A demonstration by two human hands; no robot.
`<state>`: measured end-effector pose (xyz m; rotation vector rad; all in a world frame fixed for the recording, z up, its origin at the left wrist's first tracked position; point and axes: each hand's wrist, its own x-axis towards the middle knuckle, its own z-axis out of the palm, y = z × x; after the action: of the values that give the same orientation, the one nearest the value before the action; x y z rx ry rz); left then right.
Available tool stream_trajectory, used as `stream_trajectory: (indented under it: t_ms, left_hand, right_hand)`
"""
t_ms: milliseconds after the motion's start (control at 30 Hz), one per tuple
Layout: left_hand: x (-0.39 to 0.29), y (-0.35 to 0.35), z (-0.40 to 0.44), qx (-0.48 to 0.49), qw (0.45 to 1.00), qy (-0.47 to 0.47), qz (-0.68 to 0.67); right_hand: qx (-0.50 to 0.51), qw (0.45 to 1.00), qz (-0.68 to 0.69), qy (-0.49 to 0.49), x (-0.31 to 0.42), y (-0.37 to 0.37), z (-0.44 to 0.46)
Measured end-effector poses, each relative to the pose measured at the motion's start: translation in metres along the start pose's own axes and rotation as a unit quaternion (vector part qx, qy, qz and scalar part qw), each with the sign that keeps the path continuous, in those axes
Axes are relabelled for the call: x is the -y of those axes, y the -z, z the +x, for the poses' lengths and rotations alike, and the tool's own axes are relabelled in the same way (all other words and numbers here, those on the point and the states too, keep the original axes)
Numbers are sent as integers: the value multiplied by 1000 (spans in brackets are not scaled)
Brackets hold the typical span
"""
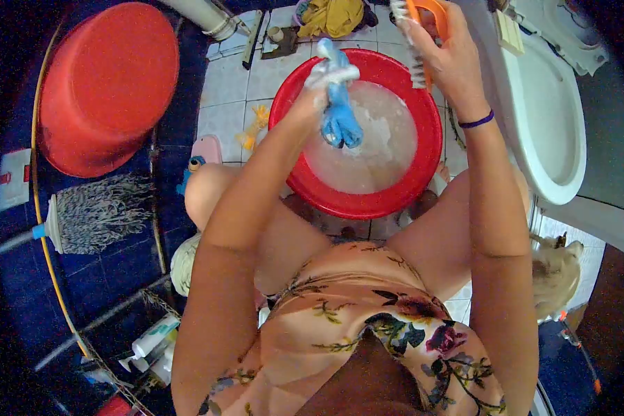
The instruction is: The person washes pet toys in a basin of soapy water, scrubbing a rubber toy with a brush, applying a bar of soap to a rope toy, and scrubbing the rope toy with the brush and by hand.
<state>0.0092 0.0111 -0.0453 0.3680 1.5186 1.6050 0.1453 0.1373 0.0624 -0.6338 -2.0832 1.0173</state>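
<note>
A blue and white soapy item (341, 119), perhaps a shoe or a cloth, is held above a red basin (431, 139) of cloudy, sudsy water (385, 156). My left hand (319, 93) is closed round its upper part, with white foam over the fingers. Over the basin's right rim, my right hand (454, 66) grips an orange brush (433, 10) by its handle. The white bristles (417, 66) face left, towards the blue item but apart from it. Foam hides part of my left fingers.
A white sink (551, 111) stands on the right. At the left are a large red tub (111, 87) and a grey mop head (100, 215). Yellow cloth (333, 17) lies beyond the basin. Bottles and tubes (152, 340) sit at lower left.
</note>
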Motion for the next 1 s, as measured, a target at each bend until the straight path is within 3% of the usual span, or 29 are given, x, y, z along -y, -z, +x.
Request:
stream_trajectory:
  t_ms: [100,200,233,333,433,500,600,700,767,833,900,967,1000]
  left_hand:
    - [14,-10,-2,44,971,-16,233]
    - [74,-11,26,96,866,-296,391]
    - [120,7,50,96,835,-235,489]
    - [143,18,57,114,690,-8,714]
    - [172,30,41,21,745,72,663]
    - [246,56,32,254,571,-3,781]
    - [241,51,13,240,535,33,810]
    - [222,41,3,224,502,67,833]
    - [201,38,1,270,516,32,813]
    - [216,49,2,253,563,-50,785]
    - [272,61,-1,184,638,-181,725]
    - [277,69,17,208,556,-115,796]
    - [275,68,24,200,582,-67,785]
  right_hand:
    - [21,999,8,24,2,2,-3]
    - [32,999,16,25,2,6,-1]
    - [23,999,31,28,0,6,0]
    - [16,996,83,23,-4,8,-2]
    - [25,994,105,-4,5,20,-8]
    - [36,997,65,-17,3,23,-10]
    - [59,993,92,-44,-12,13,-18]
    - [97,994,22,-50,-25,12,-24]
    - [88,993,55,-57,-42,1,-32]
    - [103,989,71,-82,-63,-14,-41]
    - [143,979,54,-134,-86,-26,-53]
    - [183,953,63,-234,-119,-40,-74]
    - [188,937,77,-284,-133,-43,-83]
